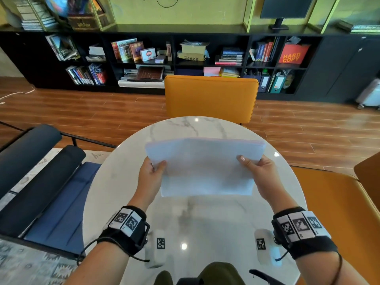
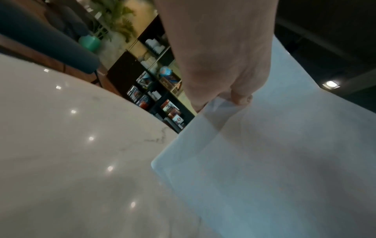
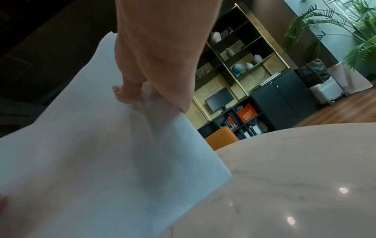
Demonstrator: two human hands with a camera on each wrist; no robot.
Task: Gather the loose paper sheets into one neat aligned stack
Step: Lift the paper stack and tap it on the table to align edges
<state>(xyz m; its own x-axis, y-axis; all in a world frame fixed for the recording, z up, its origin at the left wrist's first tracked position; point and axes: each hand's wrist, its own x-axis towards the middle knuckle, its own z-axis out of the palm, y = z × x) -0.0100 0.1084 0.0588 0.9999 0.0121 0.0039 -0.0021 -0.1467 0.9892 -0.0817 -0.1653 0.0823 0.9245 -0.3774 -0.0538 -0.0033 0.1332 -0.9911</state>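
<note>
A stack of white paper sheets (image 1: 205,167) stands tilted on its lower long edge on the round marble table (image 1: 195,227). My left hand (image 1: 151,173) grips the stack's left side, thumb on the near face. My right hand (image 1: 260,171) grips the right side the same way. In the left wrist view the thumb (image 2: 240,98) presses the paper (image 2: 274,161) near its edge. The right wrist view shows my thumb (image 3: 126,91) on the sheets (image 3: 91,153), whose lower corner meets the tabletop (image 3: 295,169). The top edges look slightly fanned at the right.
An orange chair (image 1: 211,97) stands behind the table and another orange seat (image 1: 333,212) at the right. A blue and black lounge chair (image 1: 41,182) sits at the left. A dark bookshelf (image 1: 185,56) lines the far wall.
</note>
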